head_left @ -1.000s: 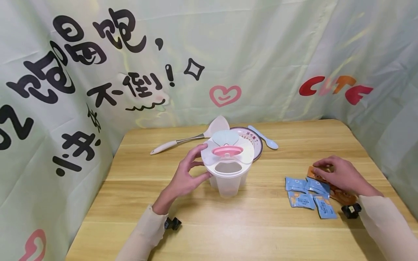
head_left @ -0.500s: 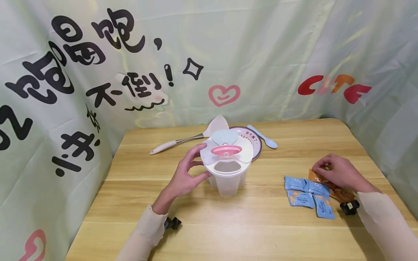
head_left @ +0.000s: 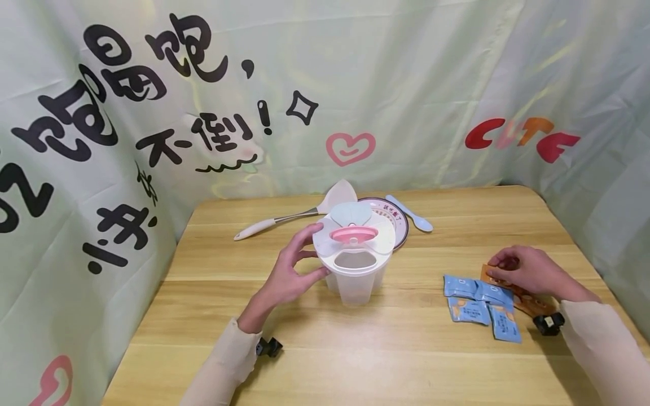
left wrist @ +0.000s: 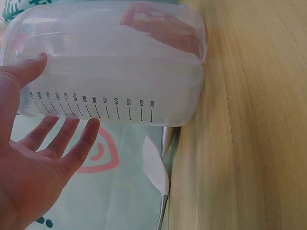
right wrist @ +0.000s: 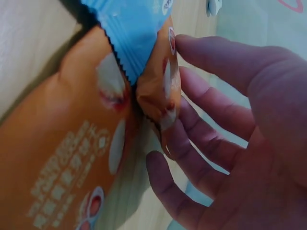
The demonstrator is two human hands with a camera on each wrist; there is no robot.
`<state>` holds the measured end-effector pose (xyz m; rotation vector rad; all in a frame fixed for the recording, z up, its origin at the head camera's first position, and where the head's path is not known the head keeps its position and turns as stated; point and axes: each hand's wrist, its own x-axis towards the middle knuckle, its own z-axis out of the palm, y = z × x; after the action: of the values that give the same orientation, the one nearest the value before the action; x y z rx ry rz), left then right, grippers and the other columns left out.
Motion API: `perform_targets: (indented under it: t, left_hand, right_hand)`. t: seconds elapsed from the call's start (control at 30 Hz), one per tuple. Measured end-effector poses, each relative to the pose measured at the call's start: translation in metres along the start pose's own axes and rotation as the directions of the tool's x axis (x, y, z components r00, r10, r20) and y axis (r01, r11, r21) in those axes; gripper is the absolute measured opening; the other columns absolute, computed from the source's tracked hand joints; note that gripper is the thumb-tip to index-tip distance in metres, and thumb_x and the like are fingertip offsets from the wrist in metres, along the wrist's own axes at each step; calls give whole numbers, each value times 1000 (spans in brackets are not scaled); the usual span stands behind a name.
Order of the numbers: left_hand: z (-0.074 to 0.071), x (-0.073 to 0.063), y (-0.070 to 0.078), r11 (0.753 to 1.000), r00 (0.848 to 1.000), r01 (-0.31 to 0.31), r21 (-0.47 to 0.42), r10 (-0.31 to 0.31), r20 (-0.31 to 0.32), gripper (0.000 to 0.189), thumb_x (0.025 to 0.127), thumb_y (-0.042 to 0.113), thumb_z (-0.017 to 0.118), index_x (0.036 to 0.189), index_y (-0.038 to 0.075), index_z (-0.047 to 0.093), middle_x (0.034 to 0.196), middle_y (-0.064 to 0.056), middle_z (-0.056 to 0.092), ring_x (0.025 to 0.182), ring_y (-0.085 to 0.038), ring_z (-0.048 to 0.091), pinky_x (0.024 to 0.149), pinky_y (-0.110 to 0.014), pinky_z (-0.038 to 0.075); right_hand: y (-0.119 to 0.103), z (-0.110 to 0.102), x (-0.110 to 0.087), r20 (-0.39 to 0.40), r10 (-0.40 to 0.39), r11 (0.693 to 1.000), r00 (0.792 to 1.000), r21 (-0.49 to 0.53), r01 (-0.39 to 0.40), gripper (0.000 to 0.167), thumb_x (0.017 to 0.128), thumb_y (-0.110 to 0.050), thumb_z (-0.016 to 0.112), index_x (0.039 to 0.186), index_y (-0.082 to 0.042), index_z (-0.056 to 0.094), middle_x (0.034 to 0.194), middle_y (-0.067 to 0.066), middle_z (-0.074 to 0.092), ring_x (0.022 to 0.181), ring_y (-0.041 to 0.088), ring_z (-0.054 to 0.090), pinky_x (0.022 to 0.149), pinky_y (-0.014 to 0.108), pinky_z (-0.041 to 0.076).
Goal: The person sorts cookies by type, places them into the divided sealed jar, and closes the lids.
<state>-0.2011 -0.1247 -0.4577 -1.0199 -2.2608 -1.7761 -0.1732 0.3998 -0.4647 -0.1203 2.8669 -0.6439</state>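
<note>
My left hand (head_left: 288,277) holds a clear plastic container (head_left: 355,288) by its left side, the thumb in front and the fingers behind. The container stands upright under a white lid with a pink handle (head_left: 354,234). In the left wrist view, volume marks run along its wall (left wrist: 110,72), and a reddish shape (left wrist: 165,29) shows through the plastic. On the right, my right hand (head_left: 533,270) pinches the edge of an orange cookie packet (right wrist: 158,91). A second orange packet (head_left: 533,303) lies partly below that hand. Several blue packets (head_left: 468,311) lie beside them.
Behind the container are a spatula (head_left: 276,221), a dark-rimmed plate (head_left: 401,225) partly hidden by the lid, and a light-blue spoon (head_left: 413,215). All rest on the wooden table (head_left: 315,361). A printed cloth (head_left: 406,84) hangs along the table's back and sides.
The pinched orange packet and my right hand have shifted slightly toward me and to the right. The blue packet nearest me has tilted a little. My left hand keeps its place on the container.
</note>
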Motion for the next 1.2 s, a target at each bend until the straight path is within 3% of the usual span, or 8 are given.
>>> perform_targets:
  t: [0.3,0.43,0.63,0.8,1.03,1.2]
  left_hand:
    - [1,0,0,1000,1000,-14,-12,14,3,87,87,-11,84,162,8,45,168,-17,48,138,-43,61,102,-47,67]
    - [1,1,0,1000,1000,-16,-10,16,5,86,87,-11,84,162,7,45,168,-18,48,138,-47,60,102,-42,67]
    - [0,1,2,1000,1000,6,-9,-6,-4,85,87,-9,85,161,7,45,167,-15,49,139,-41,61,102,-38,66]
    - [1,0,1,1000,1000,10,-15,-10,-3,85,88,-10,84,161,8,45,167,-16,49,139,-45,59,102,-46,66]
    - [0,0,2,1000,1000,7,-19,-7,2,85,88,-10,84,161,7,45,168,-16,48,139,-47,59,102,-47,66]
    - [0,0,3,1000,1000,2,-15,-2,2,85,88,-10,84,162,8,45,167,-16,48,140,-43,60,102,-49,66]
  right_hand:
    - [1,-2,0,29,-6,999,1000,50,4,22,102,-22,79,106,-2,73,93,4,70,85,18,60,67,22,49]
    - [0,-7,-1,28,-3,997,1000,74,1,23,103,-21,77,113,0,74,94,3,70,84,16,60,64,23,50]
    - [-2,-19,-2,-2,-21,995,1000,102,21,27,107,-18,72,123,3,73,100,8,73,82,7,61,61,24,56]
    - [-9,-26,-3,-72,-10,984,997,174,22,34,108,-24,71,131,2,69,110,12,75,88,0,61,64,25,59]
    - [-32,-31,-6,-188,-13,961,982,268,64,34,106,-28,74,133,-8,72,104,-17,73,90,-9,60,70,17,57]
    - [-58,-36,-11,-236,-21,950,972,297,92,30,106,-28,74,131,-12,72,107,-14,77,92,-9,62,72,15,57]
